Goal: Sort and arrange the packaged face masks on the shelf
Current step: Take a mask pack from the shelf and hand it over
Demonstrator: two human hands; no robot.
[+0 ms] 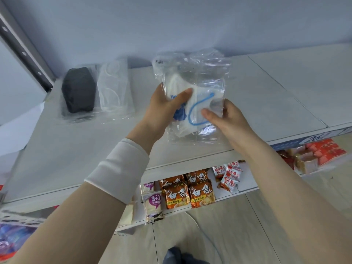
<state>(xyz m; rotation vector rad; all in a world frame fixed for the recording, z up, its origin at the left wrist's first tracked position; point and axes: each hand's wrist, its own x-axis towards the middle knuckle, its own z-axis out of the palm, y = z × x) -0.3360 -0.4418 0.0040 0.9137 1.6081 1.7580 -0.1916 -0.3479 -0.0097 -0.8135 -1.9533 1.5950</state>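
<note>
L hand and R hand hold 1 clear mask packet (white mask, blue strap) over the shelf top. L thumb presses the front, fingers curled behind. R thumb and fingers pinch the lower right edge. Back left lie 2 more: black mask packet and white mask packet, side by side. Noodle packs sit on the shelf below.

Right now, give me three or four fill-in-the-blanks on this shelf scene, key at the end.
The left hand and right hand together hold a clear packet whose mask's strap is ____.
On the shelf, the far-left packet holds a ____ mask.
The white mask packet lies just ____ of it.
The noodle packs below are ____.
Missing: blue; black; right; orange.
</note>
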